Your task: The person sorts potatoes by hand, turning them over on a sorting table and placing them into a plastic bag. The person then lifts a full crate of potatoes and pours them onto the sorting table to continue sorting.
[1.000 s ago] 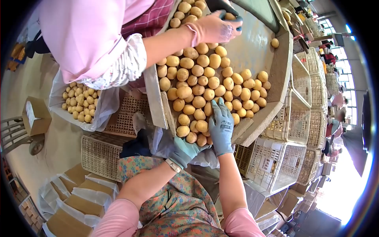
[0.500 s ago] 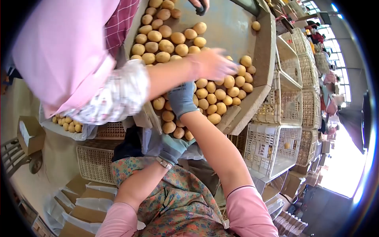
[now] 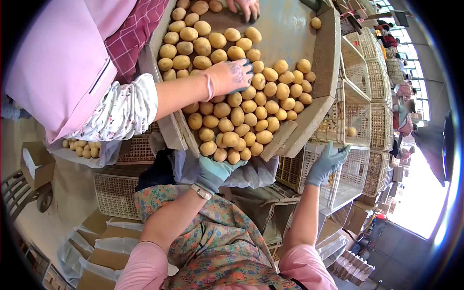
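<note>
Potatoes [image 3: 237, 116] lie spread over the lower part of a sloping metal-bottomed sorting table [image 3: 290, 29]. My left hand [image 3: 215, 173], in a grey-green glove, is at the table's narrow mouth, its open fingers spread against the lowest potatoes. Off to the right, my right hand [image 3: 328, 165] is in a grey glove, fingers apart and holding nothing, overlapping a white plastic crate [image 3: 355, 169]. A single potato [image 3: 351, 131] shows beyond its fingertips, against the neighbouring crate. Below the mouth hangs pale plastic lining [image 3: 261, 173].
At the left, a co-worker's gloved hand [image 3: 232, 77] rests on the potatoes; another hand [image 3: 246, 8] is at the table's top. Stacked crates [image 3: 379, 108] line the right side. Cardboard boxes [image 3: 108, 251] with liners, a basket [image 3: 116, 193] and a lined container of potatoes [image 3: 82, 148] stand lower left.
My right hand has left the potatoes and swung right to the crates, fingers spread. The co-worker's near hand has moved left. My left hand stays at the mouth.
</note>
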The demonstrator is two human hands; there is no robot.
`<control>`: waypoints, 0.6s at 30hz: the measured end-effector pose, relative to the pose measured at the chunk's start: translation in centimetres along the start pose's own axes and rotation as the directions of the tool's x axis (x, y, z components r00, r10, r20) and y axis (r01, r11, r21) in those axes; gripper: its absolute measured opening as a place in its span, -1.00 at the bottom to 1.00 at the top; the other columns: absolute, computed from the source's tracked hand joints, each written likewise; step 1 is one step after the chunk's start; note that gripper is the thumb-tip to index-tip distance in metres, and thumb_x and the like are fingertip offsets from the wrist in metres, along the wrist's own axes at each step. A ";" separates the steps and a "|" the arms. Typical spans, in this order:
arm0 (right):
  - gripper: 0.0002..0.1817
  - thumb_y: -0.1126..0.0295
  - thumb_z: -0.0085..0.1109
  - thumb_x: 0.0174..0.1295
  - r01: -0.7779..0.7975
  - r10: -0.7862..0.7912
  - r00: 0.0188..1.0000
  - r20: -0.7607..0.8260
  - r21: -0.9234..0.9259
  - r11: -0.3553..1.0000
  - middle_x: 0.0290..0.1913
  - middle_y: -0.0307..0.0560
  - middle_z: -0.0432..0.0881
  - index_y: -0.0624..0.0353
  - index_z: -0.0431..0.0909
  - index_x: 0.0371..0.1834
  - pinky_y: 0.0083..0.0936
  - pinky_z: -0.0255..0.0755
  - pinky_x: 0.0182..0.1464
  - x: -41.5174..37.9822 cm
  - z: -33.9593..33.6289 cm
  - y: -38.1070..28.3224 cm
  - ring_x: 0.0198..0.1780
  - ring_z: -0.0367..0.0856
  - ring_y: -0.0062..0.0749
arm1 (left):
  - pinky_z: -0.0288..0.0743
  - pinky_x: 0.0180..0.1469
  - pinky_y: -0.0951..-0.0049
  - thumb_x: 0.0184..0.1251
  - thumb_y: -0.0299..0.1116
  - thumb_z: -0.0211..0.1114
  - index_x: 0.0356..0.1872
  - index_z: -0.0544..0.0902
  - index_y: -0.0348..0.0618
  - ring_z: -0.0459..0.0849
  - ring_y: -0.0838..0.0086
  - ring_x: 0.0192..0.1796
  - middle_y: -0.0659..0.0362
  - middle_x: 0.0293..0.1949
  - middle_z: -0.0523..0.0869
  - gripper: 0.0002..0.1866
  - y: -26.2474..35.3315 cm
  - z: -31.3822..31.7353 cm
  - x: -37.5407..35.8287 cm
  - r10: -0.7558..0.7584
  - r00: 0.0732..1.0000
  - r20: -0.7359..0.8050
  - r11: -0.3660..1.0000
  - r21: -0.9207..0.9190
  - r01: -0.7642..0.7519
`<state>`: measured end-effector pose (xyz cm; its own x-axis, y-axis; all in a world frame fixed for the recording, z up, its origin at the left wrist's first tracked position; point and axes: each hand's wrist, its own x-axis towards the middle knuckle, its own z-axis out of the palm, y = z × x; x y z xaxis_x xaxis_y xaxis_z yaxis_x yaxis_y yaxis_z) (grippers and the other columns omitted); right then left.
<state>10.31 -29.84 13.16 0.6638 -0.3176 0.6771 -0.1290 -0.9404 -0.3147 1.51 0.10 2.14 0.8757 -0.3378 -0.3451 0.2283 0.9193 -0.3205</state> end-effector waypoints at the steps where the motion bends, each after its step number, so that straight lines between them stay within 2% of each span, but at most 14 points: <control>1: -0.46 0.33 0.34 0.38 0.069 -0.068 0.997 -0.041 0.031 0.997 0.31 0.13 0.58 0.26 0.52 0.39 -0.03 0.38 0.46 -0.7 -0.9 -1.4 0.34 0.56 0.05 | 0.08 0.52 -0.65 0.64 0.28 -0.08 0.65 0.25 0.13 0.19 -0.09 0.68 0.04 0.68 0.21 -0.27 0.0 0.1 0.2 0.004 1.000 0.001 1.000 0.004 -0.004; 2: -0.47 0.35 0.32 0.37 0.215 -0.230 0.955 0.188 0.095 0.972 0.32 0.14 0.57 0.25 0.54 0.38 0.00 0.34 0.50 -1.7 -1.8 -3.0 0.42 0.50 0.08 | 0.08 0.52 -0.65 0.64 0.26 -0.05 0.65 0.23 0.10 0.18 -0.10 0.68 0.04 0.68 0.21 -0.26 0.0 0.2 0.3 -0.002 1.000 0.023 1.000 -0.010 0.002; 3: -0.48 0.36 0.30 0.35 0.333 -0.384 0.832 0.400 0.192 0.923 0.33 0.16 0.56 0.24 0.56 0.38 0.03 0.29 0.55 -2.7 -2.9 -5.0 0.50 0.43 0.11 | 0.09 0.53 -0.66 0.64 0.25 -0.02 0.65 0.21 0.08 0.16 -0.11 0.69 0.03 0.67 0.20 -0.25 0.0 0.2 0.1 -0.005 0.999 0.036 1.000 -0.026 0.006; 4: -0.51 0.35 0.27 0.30 0.421 -0.483 0.709 0.513 0.242 0.874 0.30 0.13 0.58 0.16 0.62 0.33 0.12 0.18 0.60 -4.5 -2.3 -5.2 0.60 0.28 0.17 | 0.10 0.52 -0.66 0.63 0.26 -0.02 0.66 0.20 0.07 0.16 -0.14 0.68 0.00 0.67 0.19 -0.24 0.0 0.5 0.0 -0.006 0.999 -0.032 0.999 -0.032 0.005; 5: -0.50 0.30 0.25 0.33 0.566 -0.500 0.655 0.566 0.070 0.821 0.39 0.08 0.53 0.03 0.63 0.36 0.21 0.11 0.62 -6.7 -2.1 -5.9 0.65 0.18 0.26 | 0.11 0.52 -0.66 0.62 0.27 -0.02 0.66 0.19 0.07 0.16 -0.17 0.68 -0.03 0.67 0.19 -0.23 0.1 -0.6 0.4 -0.026 0.999 0.039 0.995 -0.094 0.029; 7: -0.49 0.26 0.25 0.34 0.381 -0.378 0.812 0.445 0.086 0.921 0.50 0.06 0.41 -0.03 0.63 0.38 0.26 0.04 0.65 -9.6 -0.3 -6.7 0.66 0.09 0.36 | 0.11 0.52 -0.65 0.62 0.27 -0.02 0.67 0.18 0.06 0.15 -0.18 0.69 -0.03 0.67 0.19 -0.22 0.1 0.5 0.3 -0.041 0.999 -0.010 0.992 -0.116 0.040; 8: -0.48 0.26 0.26 0.36 0.372 -0.353 0.821 0.449 0.049 0.927 0.57 0.02 0.28 -0.04 0.62 0.41 0.24 0.03 0.66 -10.1 0.1 -6.6 0.69 -0.01 0.37 | 0.12 0.53 -0.63 0.62 0.29 -0.04 0.67 0.18 0.06 0.16 -0.16 0.68 -0.01 0.67 0.19 -0.21 0.0 0.4 0.2 -0.038 0.999 0.013 0.993 -0.112 0.039; 9: -0.48 0.26 0.27 0.36 0.354 -0.341 0.837 0.427 0.051 0.934 0.56 -0.01 0.27 -0.03 0.62 0.41 0.22 0.04 0.67 -10.3 0.5 -6.7 0.71 -0.06 0.33 | 0.12 0.53 -0.63 0.62 0.29 -0.04 0.67 0.18 0.06 0.16 -0.16 0.68 -0.01 0.67 0.19 -0.21 0.1 0.5 0.3 -0.030 0.999 0.014 0.994 -0.107 0.032; 11: -0.48 0.28 0.27 0.36 0.364 -0.349 0.837 0.420 0.048 0.930 0.56 -0.02 0.27 -0.04 0.62 0.41 0.22 0.06 0.66 -10.4 0.4 -6.8 0.72 -0.08 0.33 | 0.13 0.54 -0.61 0.62 0.30 -0.04 0.67 0.19 0.08 0.18 -0.13 0.68 0.01 0.67 0.19 -0.22 0.1 0.5 0.0 -0.026 0.998 0.048 0.997 -0.066 0.029; 13: -0.49 0.28 0.27 0.36 0.374 -0.366 0.831 0.420 0.067 0.925 0.57 -0.03 0.27 -0.04 0.62 0.40 0.22 0.06 0.66 -10.4 0.4 -6.6 0.72 -0.07 0.33 | 0.14 0.56 -0.56 0.62 0.30 -0.04 0.66 0.23 0.10 0.20 -0.09 0.68 0.03 0.67 0.22 -0.23 0.1 -0.4 0.0 -0.038 0.999 0.027 0.996 -0.079 0.040; 15: -0.50 0.28 0.27 0.37 0.385 -0.382 0.831 0.405 0.078 0.920 0.57 -0.03 0.26 -0.04 0.63 0.40 0.22 0.06 0.66 -10.3 0.4 -6.5 0.72 -0.07 0.33 | 0.18 0.57 -0.49 0.61 0.30 -0.01 0.64 0.27 0.12 0.23 -0.05 0.66 0.08 0.65 0.25 -0.24 -0.1 -1.1 -0.1 0.007 0.999 -0.044 1.000 0.001 -0.007; 16: -0.50 0.28 0.28 0.37 0.394 -0.390 0.830 0.397 0.077 0.916 0.57 -0.03 0.26 -0.03 0.63 0.39 0.23 0.06 0.66 -10.3 0.6 -6.5 0.72 -0.07 0.33 | 0.26 0.59 -0.30 0.64 0.25 -0.01 0.60 0.34 0.10 0.31 0.05 0.63 0.13 0.61 0.34 -0.30 -0.3 -1.2 -0.1 0.052 0.996 -0.068 0.997 0.060 -0.048; 17: -0.51 0.28 0.28 0.37 0.400 -0.394 0.829 0.398 0.072 0.914 0.57 -0.03 0.26 -0.03 0.63 0.39 0.23 0.05 0.66 -10.4 0.5 -6.4 0.72 -0.07 0.33 | 0.26 0.59 -0.30 0.64 0.25 -0.01 0.60 0.34 0.10 0.31 0.05 0.63 0.13 0.61 0.34 -0.30 -0.2 -1.5 0.0 0.047 0.997 -0.063 0.997 0.059 -0.043; 18: -0.52 0.27 0.28 0.38 0.378 -0.377 0.830 0.412 0.082 0.922 0.58 -0.02 0.26 -0.02 0.63 0.38 0.23 0.05 0.66 -10.3 0.2 -6.6 0.72 -0.07 0.34 | 0.29 0.59 -0.21 0.65 0.21 0.00 0.57 0.38 0.08 0.34 0.10 0.61 0.15 0.57 0.40 -0.34 -0.2 -1.9 -0.2 0.133 0.980 -0.146 0.981 0.160 -0.110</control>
<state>4.47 -20.34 8.13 0.9027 0.1411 0.4065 0.1926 -0.9773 -0.0885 0.50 -0.45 0.61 0.8269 -0.2378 -0.5096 0.1958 0.9712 -0.1355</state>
